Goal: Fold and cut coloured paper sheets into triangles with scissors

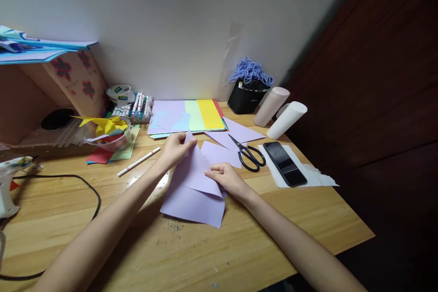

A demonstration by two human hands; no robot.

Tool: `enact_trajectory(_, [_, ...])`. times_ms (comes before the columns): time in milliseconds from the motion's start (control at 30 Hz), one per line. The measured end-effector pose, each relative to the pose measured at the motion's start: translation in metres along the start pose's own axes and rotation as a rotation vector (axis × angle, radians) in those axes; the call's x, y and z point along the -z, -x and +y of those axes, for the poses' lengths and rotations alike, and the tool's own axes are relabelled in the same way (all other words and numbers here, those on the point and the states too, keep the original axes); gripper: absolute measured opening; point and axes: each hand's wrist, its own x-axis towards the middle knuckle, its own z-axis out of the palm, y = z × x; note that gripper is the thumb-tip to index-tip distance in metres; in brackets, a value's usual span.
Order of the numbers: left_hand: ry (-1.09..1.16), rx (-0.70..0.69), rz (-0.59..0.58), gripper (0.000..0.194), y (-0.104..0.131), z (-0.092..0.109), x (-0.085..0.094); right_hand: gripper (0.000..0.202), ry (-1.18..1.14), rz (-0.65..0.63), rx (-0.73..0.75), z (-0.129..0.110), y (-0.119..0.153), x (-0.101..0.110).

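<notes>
With my left hand (178,148) I pinch the far corner of a lilac paper sheet (195,169) between thumb and fingers. My right hand (226,178) pinches the sheet's right side, nearer to me, with the thumb and index finger together. The sheet is raised at an angle over the near part of the desk (171,255), and a lower lilac layer (195,206) shows beneath its near edge; I cannot tell whether the two are joined.

Just beyond my right hand lies a lilac offcut (222,153), and farther back a pointed lilac piece (244,131). Black-handled scissors (251,155) lie to the right, their closed blades over the pointed piece. Right of them a black smartphone (285,164) rests on white tissue (313,174). Behind it stand a white cylinder (287,119) and a pinkish cylinder (271,106), near a black pen case (244,100) topped with blue yarn (251,72).

Beyond my left hand, a stack of coloured paper (196,116) lies by the wall. To the left are a single white marker (138,161), a clear tub (127,139) holding yellow paper pieces (107,125), and a group of markers (137,106). A glue gun (8,185) sits at the far left side.
</notes>
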Motion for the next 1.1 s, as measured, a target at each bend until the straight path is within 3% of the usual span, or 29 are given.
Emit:
enact_trajectory(200, [0.075, 0.033, 0.146, 0.038, -0.011, -0.013, 0.016, 0.032, 0.109, 0.028, -0.007, 0.001, -0.001, 0.005])
enact_trajectory(467, [0.173, 0.16, 0.084, 0.036, -0.008, -0.006, 0.035, 0.031, 0.223, -0.006, 0.036, 0.003, 0.0, 0.011])
enact_trajectory(567, [0.162, 0.187, 0.071, 0.034, -0.008, -0.005, 0.042, 0.028, 0.229, 0.065, 0.005, 0.004, 0.001, 0.014])
enact_trajectory(667, [0.208, 0.175, 0.048, 0.029, -0.011, -0.011, 0.048, 0.027, 0.23, 0.098, -0.005, 0.004, 0.001, 0.016])
enact_trajectory(833, [0.291, 0.22, 0.038, 0.029, -0.018, -0.025, 0.054, 0.025, 0.194, -0.008, -0.017, 0.002, 0.002, 0.017])
enact_trajectory(933, [0.33, 0.165, 0.007, 0.029, -0.018, -0.024, 0.057, 0.024, 0.209, 0.02, -0.021, 0.001, 0.002, 0.016])
enact_trajectory(1100, [0.304, 0.153, 0.094, 0.031, -0.015, -0.017, 0.061, 0.024, 0.22, 0.107, -0.036, 0.001, 0.001, 0.017])
